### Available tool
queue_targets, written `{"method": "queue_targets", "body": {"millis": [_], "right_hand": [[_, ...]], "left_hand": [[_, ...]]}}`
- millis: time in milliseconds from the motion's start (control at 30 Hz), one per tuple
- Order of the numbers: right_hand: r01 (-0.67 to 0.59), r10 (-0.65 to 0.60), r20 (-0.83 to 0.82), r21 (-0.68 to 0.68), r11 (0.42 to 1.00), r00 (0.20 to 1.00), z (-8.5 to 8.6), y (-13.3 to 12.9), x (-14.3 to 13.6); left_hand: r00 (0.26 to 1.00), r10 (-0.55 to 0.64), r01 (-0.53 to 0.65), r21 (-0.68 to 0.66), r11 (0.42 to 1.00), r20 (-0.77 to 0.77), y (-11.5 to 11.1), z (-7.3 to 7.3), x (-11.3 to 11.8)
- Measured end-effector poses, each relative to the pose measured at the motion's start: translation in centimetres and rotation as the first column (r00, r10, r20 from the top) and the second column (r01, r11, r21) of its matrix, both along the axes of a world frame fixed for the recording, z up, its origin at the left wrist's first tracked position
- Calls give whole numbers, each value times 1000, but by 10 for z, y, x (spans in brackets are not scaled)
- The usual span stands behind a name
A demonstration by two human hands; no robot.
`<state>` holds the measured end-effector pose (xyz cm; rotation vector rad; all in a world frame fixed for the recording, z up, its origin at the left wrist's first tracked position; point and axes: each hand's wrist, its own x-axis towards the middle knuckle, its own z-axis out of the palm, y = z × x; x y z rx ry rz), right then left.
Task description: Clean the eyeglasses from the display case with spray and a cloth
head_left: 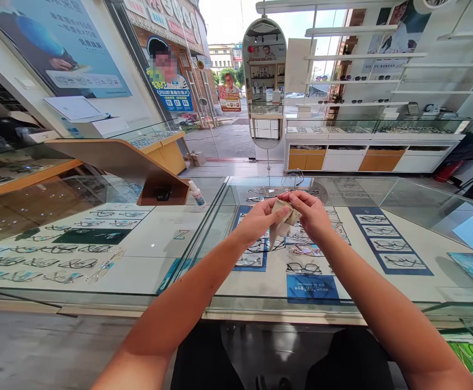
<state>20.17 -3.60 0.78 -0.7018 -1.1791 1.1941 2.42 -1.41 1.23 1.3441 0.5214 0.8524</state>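
Note:
Both my hands are close together above the glass display case (215, 306), fingers pinched on a beige cloth (279, 230). My left hand (263, 216) grips the cloth's left side, and its lower end hangs down from there. On the other side, my right hand (309, 211) closes its fingertips on the upper right part. Whether anything is wrapped inside the cloth cannot be seen. Just beyond my fingers, a pair of glasses (295, 176) stands on the glass top. Beneath the glass lie rows of eyeglasses (304, 268).
A white spray bottle (196, 193) stands left of my hands, beside a brown angled stand (138, 165). An oval mirror (265, 81) rises beyond the case. Blue trays with frames (390, 238) lie under the glass at right. The counter's front edge runs before my legs.

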Motion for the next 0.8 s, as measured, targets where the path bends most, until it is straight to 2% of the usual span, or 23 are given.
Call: {"method": "queue_targets", "body": {"millis": [233, 467, 667, 800], "right_hand": [[20, -20, -18, -1, 1000, 1000, 3, 0, 1], [34, -32, -57, 30, 999, 998, -5, 2, -4], [69, -68, -40, 30, 997, 997, -4, -1, -4], [83, -82, -48, 28, 996, 996, 0, -3, -4]], "left_hand": [[1000, 9, -8, 56, 998, -19, 3, 3, -3], [992, 122, -120, -48, 992, 31, 0, -3, 2], [995, 81, -78, -60, 995, 52, -4, -5, 8], [994, 99, -98, -33, 995, 47, -4, -6, 9]]}}
